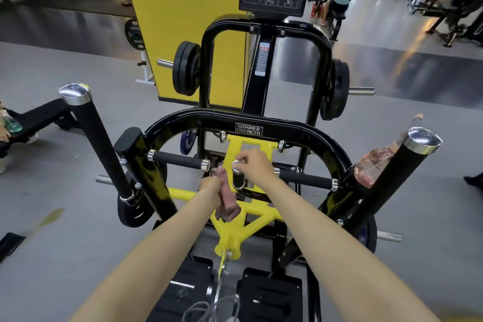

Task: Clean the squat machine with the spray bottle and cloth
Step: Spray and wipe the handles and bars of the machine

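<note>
Here, my left hand (210,186) clenches the cloth (228,210); my right hand (255,165) grasps the chrome-capped handle (238,178), centre.

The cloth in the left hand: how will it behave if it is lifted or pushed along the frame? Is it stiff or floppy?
Probably floppy: the cloth hangs limp and bunched below the left hand. Likely light, since the hand grips only its upper part. Its checked weave should drag a little on the yellow frame rather than slide.

One head-worn wide view, forward and down, close above squat machine (251,123)
</note>
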`<action>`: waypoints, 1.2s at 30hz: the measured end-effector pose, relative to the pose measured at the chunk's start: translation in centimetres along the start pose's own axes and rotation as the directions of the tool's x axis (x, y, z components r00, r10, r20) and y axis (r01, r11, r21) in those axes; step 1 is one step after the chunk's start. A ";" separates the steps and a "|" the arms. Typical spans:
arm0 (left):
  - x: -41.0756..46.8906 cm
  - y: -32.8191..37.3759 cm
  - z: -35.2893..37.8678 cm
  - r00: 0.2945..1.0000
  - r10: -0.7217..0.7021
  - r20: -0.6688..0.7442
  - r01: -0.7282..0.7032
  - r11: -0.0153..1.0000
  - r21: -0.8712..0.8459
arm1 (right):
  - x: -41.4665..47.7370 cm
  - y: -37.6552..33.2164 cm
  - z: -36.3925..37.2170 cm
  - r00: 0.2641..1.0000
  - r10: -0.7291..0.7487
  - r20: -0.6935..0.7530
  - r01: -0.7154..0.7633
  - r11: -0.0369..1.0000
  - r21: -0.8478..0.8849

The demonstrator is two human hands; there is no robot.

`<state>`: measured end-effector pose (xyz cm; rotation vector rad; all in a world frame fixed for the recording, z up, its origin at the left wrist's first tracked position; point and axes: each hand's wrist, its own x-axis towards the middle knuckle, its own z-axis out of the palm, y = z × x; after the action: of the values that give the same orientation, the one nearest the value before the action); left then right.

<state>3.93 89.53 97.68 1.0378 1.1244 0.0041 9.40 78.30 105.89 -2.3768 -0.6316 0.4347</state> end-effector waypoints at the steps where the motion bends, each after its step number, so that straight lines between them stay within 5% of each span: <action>1: 0.0 -0.4 0.2 1.000 -0.027 0.007 0.027 1.000 0.012 | 0.2 -0.1 -0.1 1.000 -0.002 -0.011 0.002 1.000 -0.019; 11: 1.9 -1.4 1.9 1.000 -0.014 -0.025 0.013 1.000 -0.017 | 0.6 -0.4 -0.3 0.998 0.034 0.056 -0.032 0.999 -0.034; 16: 0.0 0.6 1.0 0.985 0.045 0.167 -0.048 0.999 0.016 | 0.8 -0.6 -0.6 0.998 0.034 0.049 -0.032 0.999 -0.040; 20: -2.4 1.5 0.0 0.973 0.086 0.214 -0.058 0.989 -0.135 | 0.9 -0.9 -0.5 0.998 0.052 0.037 -0.050 0.997 -0.051; 29: -6.3 4.2 -2.9 0.928 0.201 0.313 -0.165 0.977 -0.138 | 0.8 -1.1 -0.1 0.999 0.046 0.013 -0.045 0.998 -0.039; 32: -6.0 4.9 -2.3 0.923 0.331 0.197 -0.360 0.923 0.137 | 0.2 -1.3 -0.5 0.999 0.027 0.036 -0.026 0.999 -0.026; 36: -6.3 4.6 0.4 0.855 0.451 0.256 -0.517 0.709 0.479 | -0.8 -1.2 -1.4 0.995 0.062 0.079 -0.070 0.993 0.097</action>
<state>3.38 88.77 105.47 1.8031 0.7137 0.0514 8.99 78.05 107.78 -2.3002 -0.5536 0.5750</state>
